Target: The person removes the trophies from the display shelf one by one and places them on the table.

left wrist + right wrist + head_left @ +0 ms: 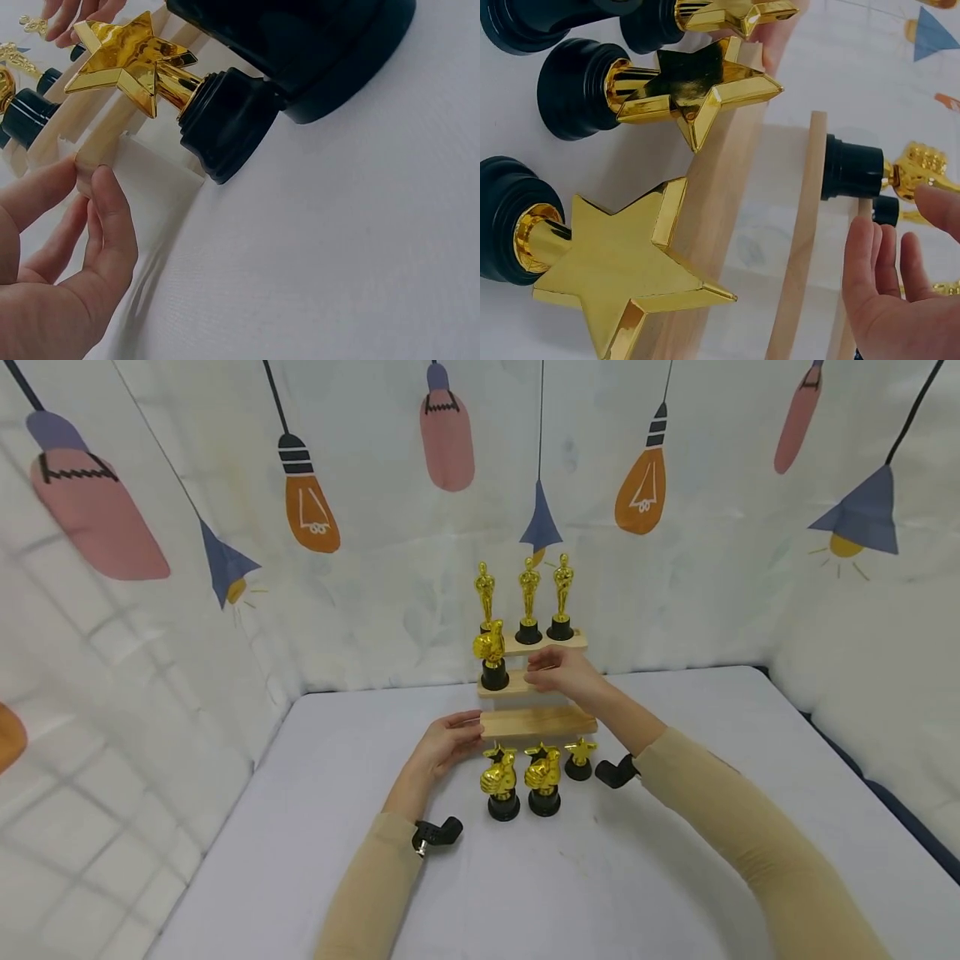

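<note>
A tiered wooden stand with three boards stands at the far side of the table. My left hand [450, 743] pinches the left end of its lowest board [538, 722] between thumb and fingers, seen closely in the left wrist view [94, 161]. A gold thumbs-up trophy [491, 652] with a black base stands upright on the left of the middle board [517, 690]. Just right of that trophy, my right hand [566, 677] hovers around the middle board; in the right wrist view its fingers [861, 262] are loosely bent and hold nothing.
Three gold figure statuettes [528, 597] stand on the top board [543, 646]. Before the stand are two thumbs-up trophies [543, 777] and a star trophy [580, 756], with further star trophies [697, 82] partly hidden. A patterned curtain [390, 593] hangs behind the white table [300, 827].
</note>
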`<action>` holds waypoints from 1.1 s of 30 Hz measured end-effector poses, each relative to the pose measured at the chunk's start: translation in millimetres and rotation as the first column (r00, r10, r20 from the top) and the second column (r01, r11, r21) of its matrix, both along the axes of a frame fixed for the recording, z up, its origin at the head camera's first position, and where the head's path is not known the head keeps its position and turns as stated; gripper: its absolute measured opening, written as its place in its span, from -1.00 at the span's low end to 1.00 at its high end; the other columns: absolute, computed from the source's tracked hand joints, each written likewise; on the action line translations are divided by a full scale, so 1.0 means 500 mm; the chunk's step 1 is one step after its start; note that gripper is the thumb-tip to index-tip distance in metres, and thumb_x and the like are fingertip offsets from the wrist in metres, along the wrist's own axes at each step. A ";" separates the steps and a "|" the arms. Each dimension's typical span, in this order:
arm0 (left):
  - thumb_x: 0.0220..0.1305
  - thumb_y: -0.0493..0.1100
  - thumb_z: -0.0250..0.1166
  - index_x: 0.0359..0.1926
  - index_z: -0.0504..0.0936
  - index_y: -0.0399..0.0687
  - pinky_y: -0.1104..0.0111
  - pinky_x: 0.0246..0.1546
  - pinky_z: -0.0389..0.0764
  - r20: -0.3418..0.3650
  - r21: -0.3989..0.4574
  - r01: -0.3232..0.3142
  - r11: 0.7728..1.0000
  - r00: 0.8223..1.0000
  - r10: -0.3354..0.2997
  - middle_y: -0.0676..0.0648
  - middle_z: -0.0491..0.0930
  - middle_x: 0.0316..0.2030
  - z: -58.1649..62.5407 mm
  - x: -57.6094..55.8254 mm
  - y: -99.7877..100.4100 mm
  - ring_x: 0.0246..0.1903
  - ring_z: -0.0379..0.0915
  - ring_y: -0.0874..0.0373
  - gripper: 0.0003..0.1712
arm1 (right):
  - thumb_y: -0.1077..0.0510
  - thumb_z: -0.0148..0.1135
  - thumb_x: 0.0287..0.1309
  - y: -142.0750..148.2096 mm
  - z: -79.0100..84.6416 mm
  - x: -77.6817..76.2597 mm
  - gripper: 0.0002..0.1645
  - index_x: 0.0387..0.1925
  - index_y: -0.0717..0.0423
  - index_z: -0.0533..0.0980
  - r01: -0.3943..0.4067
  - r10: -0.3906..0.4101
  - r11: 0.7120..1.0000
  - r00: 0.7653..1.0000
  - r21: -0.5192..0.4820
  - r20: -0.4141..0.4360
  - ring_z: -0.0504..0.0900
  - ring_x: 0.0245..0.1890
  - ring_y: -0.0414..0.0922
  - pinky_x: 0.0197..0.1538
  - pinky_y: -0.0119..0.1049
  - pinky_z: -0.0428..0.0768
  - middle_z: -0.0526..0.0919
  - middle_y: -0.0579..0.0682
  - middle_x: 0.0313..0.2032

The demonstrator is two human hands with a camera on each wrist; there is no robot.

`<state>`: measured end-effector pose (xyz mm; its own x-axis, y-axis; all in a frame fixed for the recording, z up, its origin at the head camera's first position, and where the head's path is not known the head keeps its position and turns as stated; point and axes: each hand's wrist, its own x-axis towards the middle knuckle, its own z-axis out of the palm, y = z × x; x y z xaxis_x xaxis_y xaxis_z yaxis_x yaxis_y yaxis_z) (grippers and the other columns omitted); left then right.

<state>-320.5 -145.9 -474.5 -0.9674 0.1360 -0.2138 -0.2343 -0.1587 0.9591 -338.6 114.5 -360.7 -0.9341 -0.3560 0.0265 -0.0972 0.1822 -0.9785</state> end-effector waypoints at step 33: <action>0.37 -0.39 0.34 0.35 0.51 -0.28 0.28 -0.02 0.68 0.020 0.000 0.026 1.000 0.999 -0.026 -0.26 0.53 0.17 0.004 -0.008 -0.005 -0.09 0.62 0.07 -0.46 | 0.18 0.44 0.27 -0.087 -0.008 -0.053 -0.30 0.37 0.23 0.41 0.043 -0.045 0.998 0.998 0.053 0.047 0.48 0.25 0.11 0.36 0.11 0.39 0.53 0.17 0.24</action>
